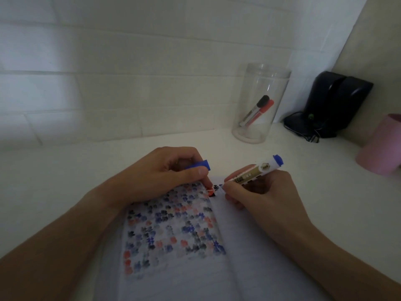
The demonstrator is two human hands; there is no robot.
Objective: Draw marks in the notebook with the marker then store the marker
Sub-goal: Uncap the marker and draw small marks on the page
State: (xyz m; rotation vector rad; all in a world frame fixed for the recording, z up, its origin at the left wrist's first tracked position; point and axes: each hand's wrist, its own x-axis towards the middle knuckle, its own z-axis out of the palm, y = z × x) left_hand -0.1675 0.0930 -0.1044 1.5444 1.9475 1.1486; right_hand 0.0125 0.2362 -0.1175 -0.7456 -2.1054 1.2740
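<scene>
My right hand is closed around the blue marker, pinching its barrel between thumb and fingers low down near the nib. The marker is tilted, its blue end pointing up and away to the right, its tip down at the top of the notebook, close to the centre fold. I cannot tell whether the nib actually touches the paper; my fingers hide it.

My left hand is curled shut on the blue cap, whose open end sticks out past the thumb. That hand rests on the upper part of the left page, one fingertip pressed to the paper just beside the nib.

The left page is covered with rows of small black, blue and red marks. The right page looks unmarked.

The notebook lies open on a white desk. Further back, to the right, a clear jar stands upright and holds a black marker and a red marker, both leaning.
</scene>
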